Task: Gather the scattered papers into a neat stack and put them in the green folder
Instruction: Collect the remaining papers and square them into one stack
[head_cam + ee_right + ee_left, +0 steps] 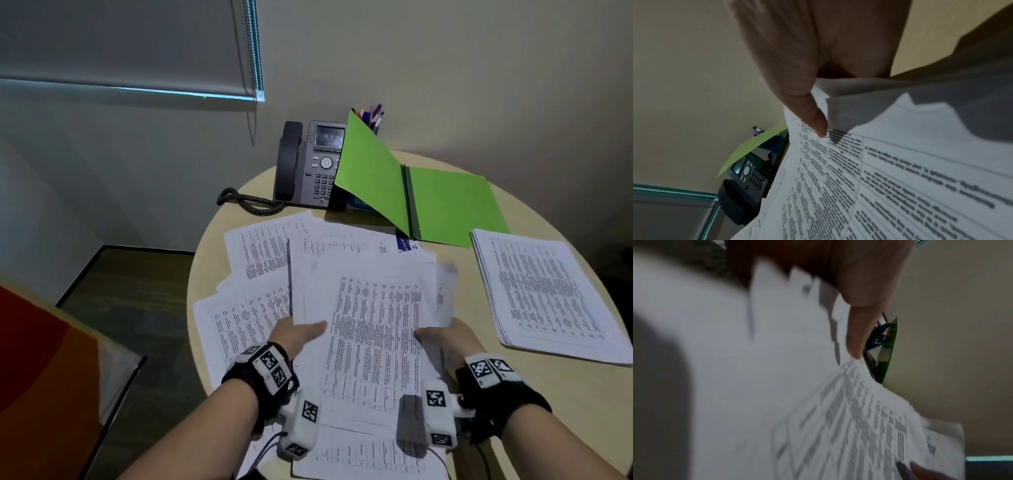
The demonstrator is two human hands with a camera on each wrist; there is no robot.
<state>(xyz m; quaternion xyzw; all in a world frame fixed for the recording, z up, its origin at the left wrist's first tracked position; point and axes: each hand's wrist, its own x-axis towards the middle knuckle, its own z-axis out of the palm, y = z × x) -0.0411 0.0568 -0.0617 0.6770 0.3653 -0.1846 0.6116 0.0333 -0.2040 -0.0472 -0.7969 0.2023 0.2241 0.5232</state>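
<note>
Both hands hold a loose bundle of printed papers (pixel 370 308) lifted off the round table. My left hand (pixel 298 334) grips its left edge, thumb on top (pixel 857 324). My right hand (pixel 442 334) grips the right edge, thumb pressed on the top sheet (pixel 813 118). More printed sheets (pixel 253 253) lie scattered beneath and to the left. A squared stack of papers (pixel 548 294) lies at the right. The green folder (pixel 445 202) lies open at the back, its left flap (pixel 366 171) propped up against the phone.
A grey desk phone (pixel 308 164) with coiled cord stands at the back of the beige round table (pixel 565 394). A pen cup (pixel 373 118) peeks out behind the folder flap. An orange chair (pixel 41 377) stands at the lower left, off the table.
</note>
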